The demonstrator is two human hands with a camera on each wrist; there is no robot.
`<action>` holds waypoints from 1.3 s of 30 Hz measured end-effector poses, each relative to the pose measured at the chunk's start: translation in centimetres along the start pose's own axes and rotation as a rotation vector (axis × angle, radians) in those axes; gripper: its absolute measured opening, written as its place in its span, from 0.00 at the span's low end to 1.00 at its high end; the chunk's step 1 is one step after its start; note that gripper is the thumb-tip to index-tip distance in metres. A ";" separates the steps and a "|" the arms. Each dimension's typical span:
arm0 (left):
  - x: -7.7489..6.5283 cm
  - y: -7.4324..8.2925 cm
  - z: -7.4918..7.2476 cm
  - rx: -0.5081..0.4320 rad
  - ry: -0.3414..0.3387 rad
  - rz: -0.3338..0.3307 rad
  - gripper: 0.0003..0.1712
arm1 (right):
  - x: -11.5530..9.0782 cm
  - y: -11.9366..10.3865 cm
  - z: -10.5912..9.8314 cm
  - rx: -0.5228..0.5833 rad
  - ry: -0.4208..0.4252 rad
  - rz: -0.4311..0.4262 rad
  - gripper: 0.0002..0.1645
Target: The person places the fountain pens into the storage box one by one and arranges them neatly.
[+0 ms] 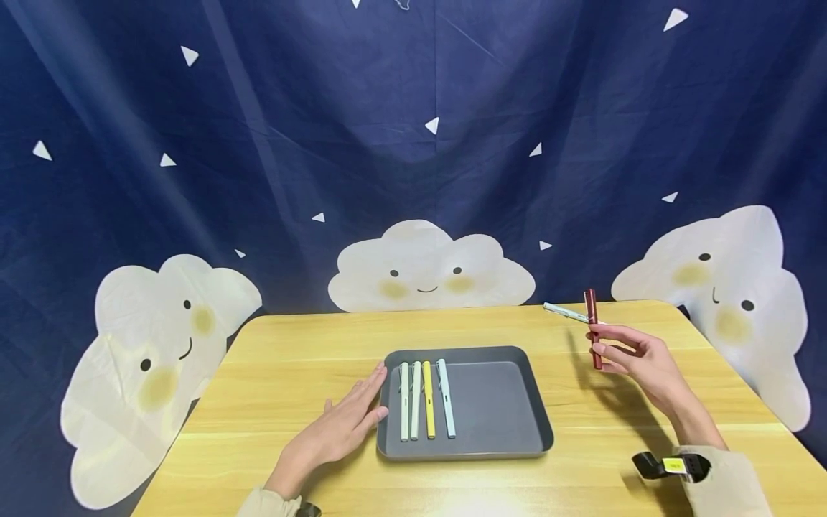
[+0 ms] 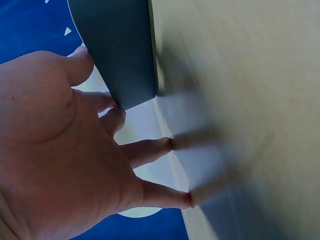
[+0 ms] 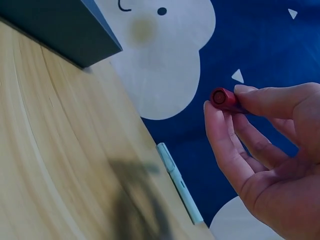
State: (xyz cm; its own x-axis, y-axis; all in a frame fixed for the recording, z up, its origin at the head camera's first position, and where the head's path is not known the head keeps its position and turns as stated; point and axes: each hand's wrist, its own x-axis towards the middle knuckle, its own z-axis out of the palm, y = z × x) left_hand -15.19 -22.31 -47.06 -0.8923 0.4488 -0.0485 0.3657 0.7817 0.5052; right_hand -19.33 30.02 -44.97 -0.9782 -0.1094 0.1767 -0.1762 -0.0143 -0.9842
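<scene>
A dark red pen (image 1: 593,330) is pinched between thumb and fingers of my right hand (image 1: 642,362), held above the table right of the tray. In the right wrist view, one end of the red pen (image 3: 223,98) faces the camera. My left hand (image 1: 342,424) touches the left side of a dark grey tray (image 1: 465,455) with its fingers extended. Inside the tray, toward its left, lie two pale green pens (image 1: 404,402), a yellow pen (image 1: 429,402) and a light blue pen (image 1: 446,401), roughly side by side.
Another pale blue pen (image 3: 181,187) lies on the wooden table (image 1: 304,345) near its far right edge, partly behind the red pen in the head view. A dark blue curtain (image 1: 388,165) with clouds and white triangles hangs behind the table.
</scene>
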 end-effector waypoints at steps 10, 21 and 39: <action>0.0 0.0 0.0 0.000 0.002 0.001 0.39 | 0.1 -0.6 1.2 -0.001 0.005 -0.024 0.22; -0.1 0.1 -0.1 0.000 -0.004 -0.001 0.39 | 0.3 -1.5 3.4 0.005 -0.016 -0.065 0.22; 0.0 0.3 -0.2 -0.003 -0.004 -0.003 0.39 | 0.3 -2.2 6.3 -0.016 -0.059 -0.098 0.23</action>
State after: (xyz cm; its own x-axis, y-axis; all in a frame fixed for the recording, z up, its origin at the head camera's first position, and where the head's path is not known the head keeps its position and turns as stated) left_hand -15.13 -22.21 -46.75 -0.8921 0.4486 -0.0537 0.3625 0.7815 0.5078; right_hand -18.58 23.72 -42.81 -0.9480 -0.1663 0.2715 -0.2733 -0.0121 -0.9618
